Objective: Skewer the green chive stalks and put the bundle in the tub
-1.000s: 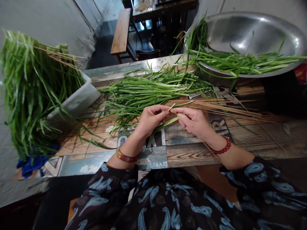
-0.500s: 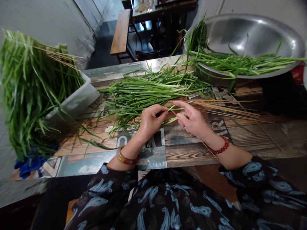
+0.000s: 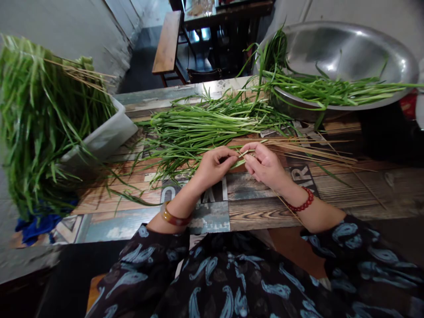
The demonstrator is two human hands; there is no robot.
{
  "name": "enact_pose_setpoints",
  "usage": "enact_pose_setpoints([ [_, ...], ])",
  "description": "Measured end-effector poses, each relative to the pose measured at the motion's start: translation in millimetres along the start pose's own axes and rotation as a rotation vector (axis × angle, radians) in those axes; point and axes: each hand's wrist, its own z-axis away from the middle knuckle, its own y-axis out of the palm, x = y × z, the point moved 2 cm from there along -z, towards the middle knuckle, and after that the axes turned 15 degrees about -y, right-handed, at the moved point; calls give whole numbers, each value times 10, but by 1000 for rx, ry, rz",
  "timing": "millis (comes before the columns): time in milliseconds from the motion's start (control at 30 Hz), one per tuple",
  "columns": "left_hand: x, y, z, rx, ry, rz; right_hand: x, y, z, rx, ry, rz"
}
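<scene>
My left hand [image 3: 214, 166] pinches the pale end of a chive stalk [image 3: 244, 154] between thumb and fingertips. Facing it, fingertips almost touching, my right hand [image 3: 266, 164] is closed on a thin bamboo skewer [image 3: 285, 203], whose long end runs back beneath my palm and wrist. The skewer's point is by the stalk; whether it has gone through is too small to tell. Just beyond both hands lies a loose heap of green chives [image 3: 198, 126], white ends to the right. Several loose bamboo skewers [image 3: 318, 152] are spread to the right of my right hand.
A white plastic bin [image 3: 114, 128] at left is piled with skewered chives [image 3: 49, 110] that hang over its side. On the right stands a big steel basin [image 3: 374, 44] with more chives. A blue cloth [image 3: 41, 227] lies at the table's left corner; a wooden bench [image 3: 167, 44] stands beyond.
My right index finger has curled in from stretched out to meet the stalk. My left hand has shifted slightly right, bringing the fingertips closer together.
</scene>
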Motion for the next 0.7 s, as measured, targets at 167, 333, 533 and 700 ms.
enact_pose_setpoints([
  [167, -63, -26, 22, 173, -67, 65, -5, -42, 31, 24, 9, -52],
  [333, -65, 48, 29, 145, 0, -19, -2, -49, 50, 37, -34, 10],
  [533, -41, 45, 36, 11, 142, -215, 28, -42, 46, 60, -222, 326],
  [700, -15, 34, 37, -21, 170, -354, 20, -29, 28, 64, -359, 522],
])
